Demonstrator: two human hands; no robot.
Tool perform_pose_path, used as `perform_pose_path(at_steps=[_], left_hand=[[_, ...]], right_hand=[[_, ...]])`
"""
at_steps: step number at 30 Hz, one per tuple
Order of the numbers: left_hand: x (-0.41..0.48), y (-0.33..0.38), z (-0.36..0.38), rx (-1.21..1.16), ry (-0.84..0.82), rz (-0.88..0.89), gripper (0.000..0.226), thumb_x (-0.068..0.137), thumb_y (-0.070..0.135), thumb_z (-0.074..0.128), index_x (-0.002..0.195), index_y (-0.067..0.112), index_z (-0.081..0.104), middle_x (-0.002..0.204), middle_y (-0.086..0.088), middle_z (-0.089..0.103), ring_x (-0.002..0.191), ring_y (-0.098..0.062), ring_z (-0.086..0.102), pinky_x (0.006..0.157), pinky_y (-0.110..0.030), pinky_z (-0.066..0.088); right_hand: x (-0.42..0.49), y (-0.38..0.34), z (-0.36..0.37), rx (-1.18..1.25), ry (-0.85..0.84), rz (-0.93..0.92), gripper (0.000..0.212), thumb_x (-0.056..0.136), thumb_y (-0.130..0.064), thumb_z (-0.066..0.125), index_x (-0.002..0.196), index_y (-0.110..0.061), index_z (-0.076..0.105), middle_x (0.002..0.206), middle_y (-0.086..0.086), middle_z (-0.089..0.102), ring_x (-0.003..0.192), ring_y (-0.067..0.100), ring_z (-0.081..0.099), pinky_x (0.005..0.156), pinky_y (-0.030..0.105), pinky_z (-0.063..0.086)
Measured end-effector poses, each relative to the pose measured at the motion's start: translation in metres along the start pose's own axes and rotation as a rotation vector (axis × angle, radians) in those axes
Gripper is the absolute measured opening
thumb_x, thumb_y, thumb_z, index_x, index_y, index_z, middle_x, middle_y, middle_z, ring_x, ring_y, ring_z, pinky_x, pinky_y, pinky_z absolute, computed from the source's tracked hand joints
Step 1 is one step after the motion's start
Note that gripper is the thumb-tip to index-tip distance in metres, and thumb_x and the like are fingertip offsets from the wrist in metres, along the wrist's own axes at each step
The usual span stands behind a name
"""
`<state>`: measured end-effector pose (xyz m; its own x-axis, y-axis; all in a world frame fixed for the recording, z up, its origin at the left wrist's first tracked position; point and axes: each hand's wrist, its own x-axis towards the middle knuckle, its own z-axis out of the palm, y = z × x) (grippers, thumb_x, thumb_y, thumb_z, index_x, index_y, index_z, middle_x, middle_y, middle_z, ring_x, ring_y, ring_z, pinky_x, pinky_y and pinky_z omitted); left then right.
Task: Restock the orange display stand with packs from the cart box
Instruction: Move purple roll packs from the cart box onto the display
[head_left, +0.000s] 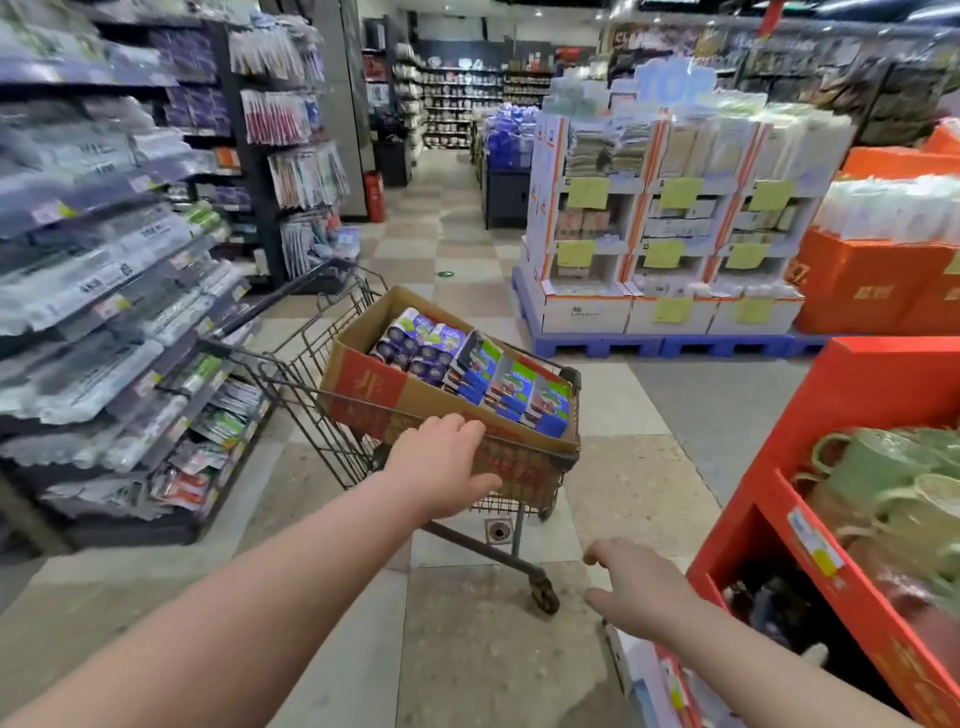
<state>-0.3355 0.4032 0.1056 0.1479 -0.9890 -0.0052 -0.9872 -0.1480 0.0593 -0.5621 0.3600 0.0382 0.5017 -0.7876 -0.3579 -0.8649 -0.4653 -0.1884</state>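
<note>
A brown and red cardboard box (363, 387) sits in a wire shopping cart (306, 374) in the aisle ahead. Several blue, green and purple packs (511, 387) stand in the box, with rolled packs (415, 338) behind them. My left hand (441, 467) reaches out with relaxed fingers at the near rim of the box and holds nothing. My right hand (636, 590) hangs lower over the floor, fingers spread and empty, beside the orange display stand (779, 499) at the right. Green handled pots fill that stand's upper shelf.
Dark shelves (119, 291) of packaged goods line the left side close to the cart. A white stacked display (670, 218) on blue pallets and orange boxes (872, 280) stand ahead on the right. A floor drain (498, 531) lies under the cart.
</note>
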Motion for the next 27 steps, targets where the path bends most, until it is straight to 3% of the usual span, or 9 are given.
perform_pose_path(at_steps=[6,16,23,27], left_hand=[[0.069,-0.035,0.014,0.019,-0.069,-0.103,0.063,0.089,0.058,0.048,0.138,0.019,0.039,0.132,-0.003,0.048,0.125,-0.025,0.045,0.101,-0.042,0.041],[0.135,-0.068,0.069,-0.021,-0.240,-0.203,0.063,0.089,0.058,0.046,0.138,0.020,0.039,0.133,-0.003,0.047,0.126,-0.025,0.044,0.103,-0.039,0.040],[0.181,-0.095,0.090,-0.032,-0.297,-0.191,0.064,0.089,0.057,0.047,0.140,0.018,0.037,0.136,-0.004,0.046,0.128,-0.025,0.042,0.105,-0.039,0.038],[0.217,-0.120,0.098,-0.032,-0.327,-0.156,0.062,0.089,0.057,0.049,0.137,0.019,0.039,0.133,-0.004,0.047,0.127,-0.026,0.042,0.103,-0.041,0.039]], right_hand=[[0.094,-0.007,-0.023,-0.002,-0.043,-0.053,0.046,0.088,-0.037,0.052,0.132,-0.028,0.048,0.135,-0.003,0.051,0.123,0.019,0.051,0.096,0.032,0.045],[0.225,-0.008,-0.106,-0.045,0.074,-0.158,0.038,0.086,-0.042,0.055,0.121,-0.028,0.052,0.124,-0.002,0.057,0.111,0.021,0.057,0.087,0.033,0.050],[0.296,-0.020,-0.153,-0.044,0.160,-0.160,0.044,0.085,-0.042,0.057,0.127,-0.026,0.052,0.130,0.001,0.057,0.116,0.025,0.056,0.089,0.034,0.048],[0.335,-0.031,-0.171,-0.024,0.166,-0.129,0.047,0.087,-0.040,0.057,0.131,-0.026,0.051,0.136,0.000,0.053,0.124,0.024,0.051,0.097,0.037,0.046]])
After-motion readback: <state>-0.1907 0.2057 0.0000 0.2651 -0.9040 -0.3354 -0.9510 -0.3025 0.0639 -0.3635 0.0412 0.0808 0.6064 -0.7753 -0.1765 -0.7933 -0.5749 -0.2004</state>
